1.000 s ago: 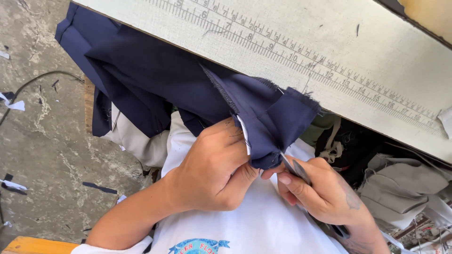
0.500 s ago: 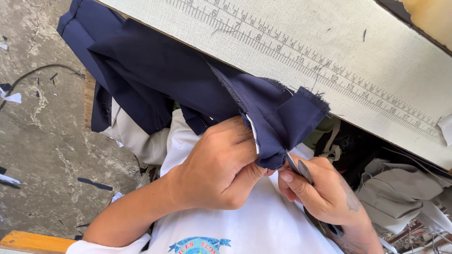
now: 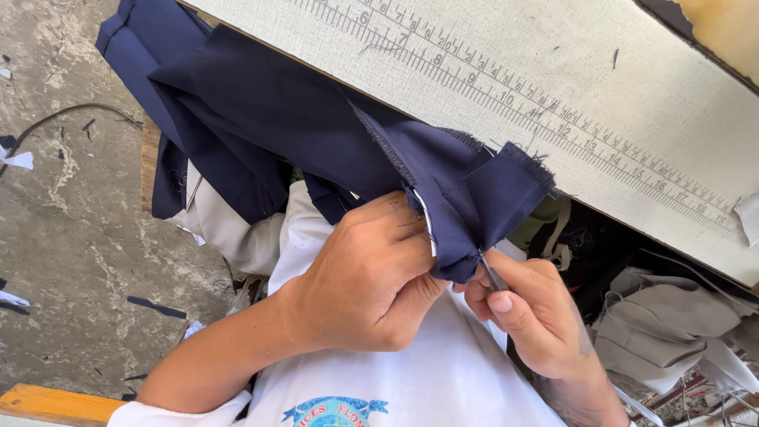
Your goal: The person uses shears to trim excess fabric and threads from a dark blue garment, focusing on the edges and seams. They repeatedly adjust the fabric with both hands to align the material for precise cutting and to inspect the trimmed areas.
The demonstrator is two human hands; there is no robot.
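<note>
The pale desk (image 3: 601, 95) with its printed ruler is seen at twelve to three o'clock. Navy fabric (image 3: 300, 126) is draped off its edge, its folded end gripped by left hand (image 3: 364, 277) fingers. A small metal tool (image 3: 492, 273) is pinched by the right hand (image 3: 538, 316) at five o'clock

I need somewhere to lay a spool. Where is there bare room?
The table is bare right of the navy cloth, above the ruler. The lap is crowded: left hand, right hand, and grey cloth beneath the table's edge.
</note>
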